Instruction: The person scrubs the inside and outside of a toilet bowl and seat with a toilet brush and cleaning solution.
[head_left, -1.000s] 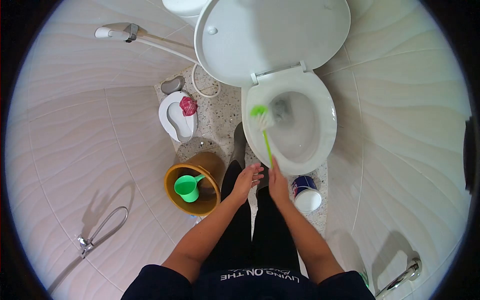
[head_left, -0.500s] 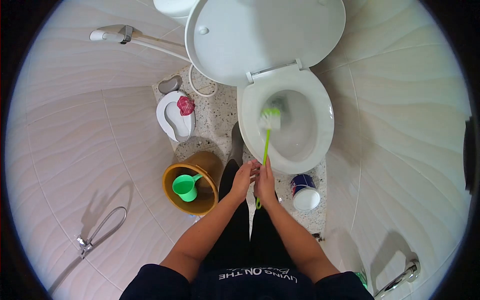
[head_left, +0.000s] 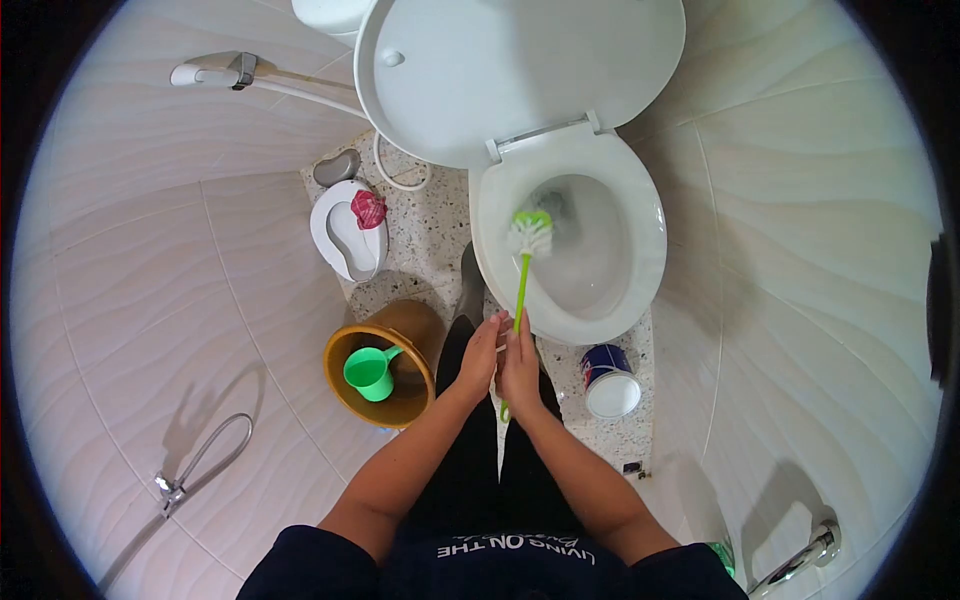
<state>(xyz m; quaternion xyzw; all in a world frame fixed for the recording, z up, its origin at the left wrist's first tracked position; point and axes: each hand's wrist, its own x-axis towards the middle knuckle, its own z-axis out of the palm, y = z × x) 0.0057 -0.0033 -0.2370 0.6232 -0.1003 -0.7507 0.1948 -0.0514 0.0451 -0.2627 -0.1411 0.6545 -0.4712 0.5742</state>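
Note:
A toilet brush (head_left: 522, 290) with a bright green handle and white-green bristles is held over the toilet bowl (head_left: 652, 235), its head above the left part of the opening. My left hand (head_left: 484, 352) and my right hand (head_left: 517, 368) lie palm to palm around the handle, fingers fairly straight and pointing forward. Between the palms the handle is partly hidden, and its looped end shows below my right hand. The toilet lid (head_left: 530, 75) and seat are raised or set back, with the bowl open.
A brown bucket (head_left: 340, 390) holding a green dipper (head_left: 369, 374) stands left of my legs. Beyond it lies a white bedpan (head_left: 335, 240) with a red crumpled item (head_left: 368, 210). A blue-and-white tub (head_left: 610, 385) sits right of my feet. Tiled walls close in on both sides.
The brush has shifted slightly left, its handle tilting a little differently. My left hand, whose fingers were spread beside the handle, now lies closer against my right hand.

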